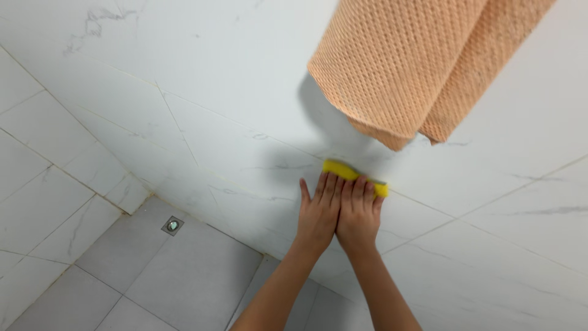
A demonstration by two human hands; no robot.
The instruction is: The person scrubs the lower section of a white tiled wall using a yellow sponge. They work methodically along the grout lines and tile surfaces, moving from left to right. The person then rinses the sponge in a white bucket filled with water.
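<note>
A yellow sponge lies flat against the white marble-look tiled wall. My left hand and my right hand sit side by side, both pressing on the sponge with fingers stretched over it. Most of the sponge is hidden under my fingers; only its upper edge and ends show. My forearms reach up from the bottom of the view.
An orange waffle-textured towel hangs from above right, just over my hands, and casts a shadow on the wall. Below left lies a grey tiled floor with a small square drain. Another tiled wall meets at the left corner.
</note>
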